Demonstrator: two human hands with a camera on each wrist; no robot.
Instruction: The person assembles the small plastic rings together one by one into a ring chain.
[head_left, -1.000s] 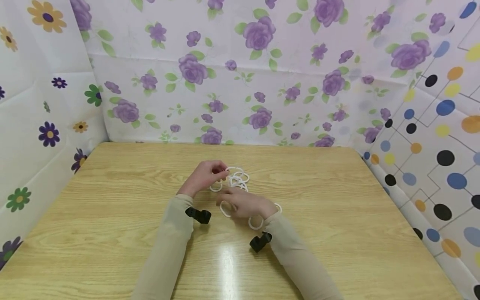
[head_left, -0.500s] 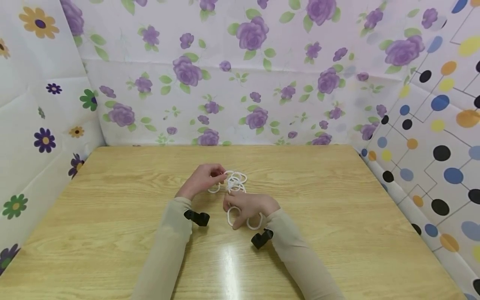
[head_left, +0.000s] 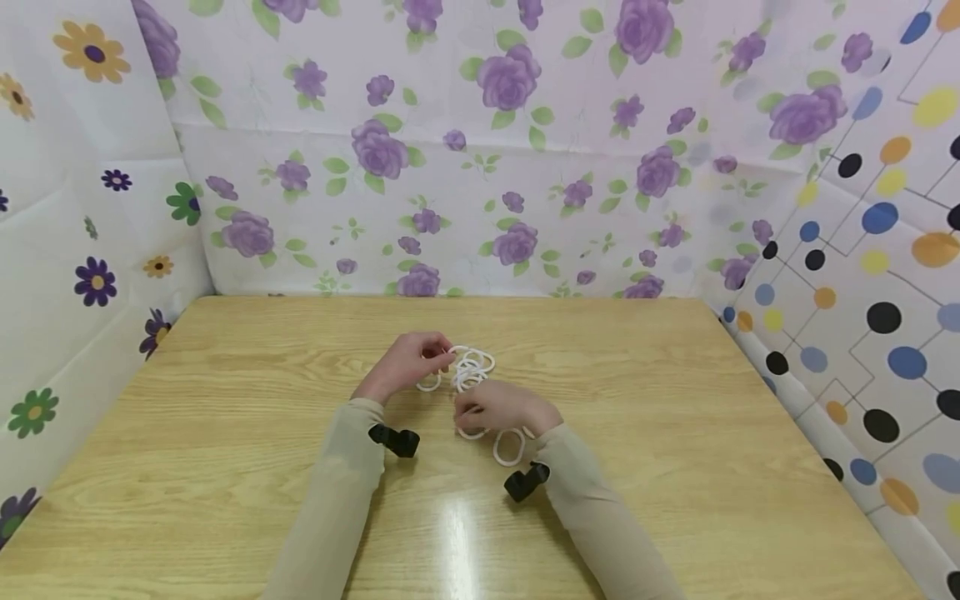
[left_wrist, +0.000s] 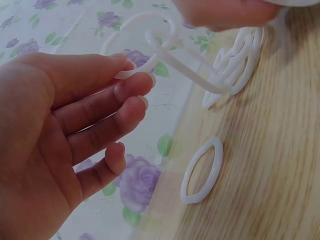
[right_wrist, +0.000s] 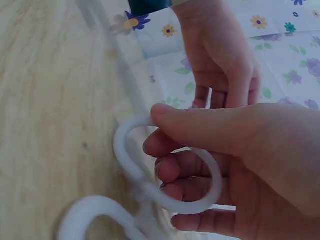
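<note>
My left hand (head_left: 408, 363) pinches a white plastic ring link (left_wrist: 170, 31) between thumb and index finger. This ring is hooked to other white links, which run to a small heap (head_left: 468, 373) between the hands. Nearer to me, my right hand (head_left: 506, 408) holds another white ring link (right_wrist: 119, 145) between thumb and fingers; part of it hides behind the thumb. A further ring (head_left: 509, 448) lies below the right hand and appears joined to the held one in the right wrist view. Under the left hand, a separate ring (left_wrist: 201, 170) rests on the table.
The wooden table (head_left: 637, 400) reaches back to a flowered cloth wall (head_left: 465, 167). Patterned cloth also stands at the left and right sides. Black wrist cameras (head_left: 397, 440) are strapped over both sleeves.
My right thumb and fingers have come from spread to closed on a ring. That ring has shifted up toward the fingers. The left hand keeps its pinch almost in place.
</note>
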